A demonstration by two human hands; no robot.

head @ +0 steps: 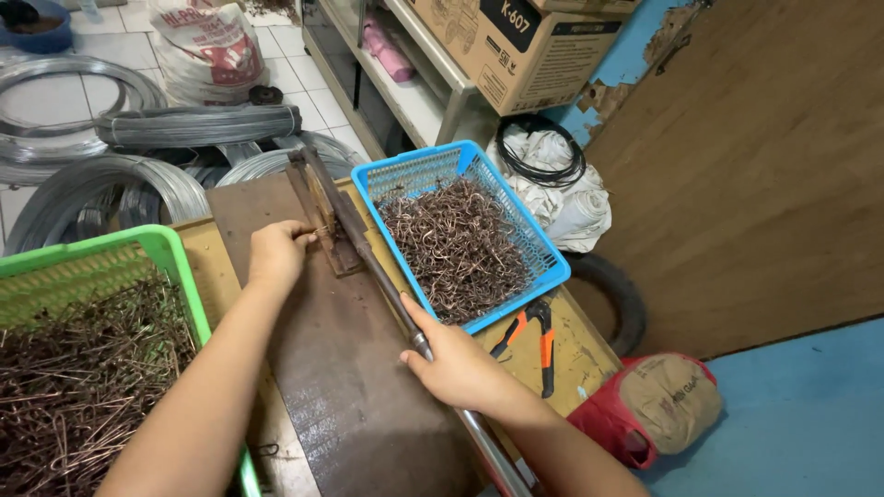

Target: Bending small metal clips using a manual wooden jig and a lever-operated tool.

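My left hand [274, 250] rests on a rusty metal plate [350, 377] and pinches a short piece of wire against the bending jig [322, 213] bolted to it. My right hand [453, 361] is closed around the long steel lever bar [382, 281] that runs from the jig toward me. To the right of the lever sits a blue basket [545, 247] filled with bent brown wire hooks. At my left stands a green basket [177, 267] heaped with straight brown wire pieces.
Orange-handled pliers [534, 333] lie on the yellowish bench [580, 354] below the blue basket. Coils of grey wire [120, 138] cover the tiled floor behind. A cardboard box [520, 46] sits on a shelf, a red bag [649, 405] and a tyre [617, 294] at right.
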